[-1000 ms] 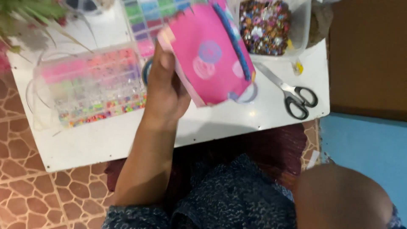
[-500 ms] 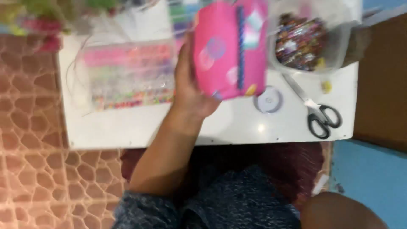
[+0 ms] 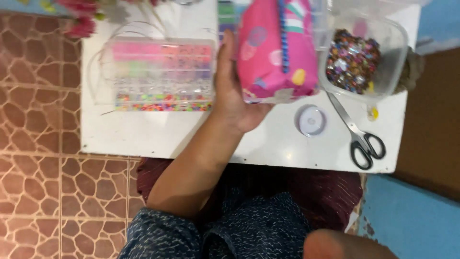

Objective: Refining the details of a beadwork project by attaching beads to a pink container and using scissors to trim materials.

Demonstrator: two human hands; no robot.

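— Left hand [image 3: 235, 96]: wrapped around the left side and lower edge of a pink pouch [image 3: 278, 48], palm against the fabric, fingers hidden behind it. Grip clamped on the pouch, then.

— Pouch position?

— Held over the far middle of the white tabletop [image 3: 158, 136], upper end cut off by the frame edge. Long axis running away from the body, near end toward the palm, blue bead strand [image 3: 283, 38] lying along that same axis down the front.

— Right hand?

— Nowhere in view; open or closed, impossible to tell. Only a bare knee at the bottom edge.

— Neighbours of the pouch?

— Just right of it, a clear tub of mixed sequins [image 3: 357, 57], touching or nearly so; hard to tell which. Left of the hand, a clear compartment box of coloured beads [image 3: 160, 74], close beside the wrist. Nearer the body and right of the palm, a small round clear spool [image 3: 311, 120], then black-handled scissors [image 3: 357, 132] with blades pointing up toward the tub.

— Nearer hand to the pouch?

— Left, already on it, pouch lying up and to the right of the palm.
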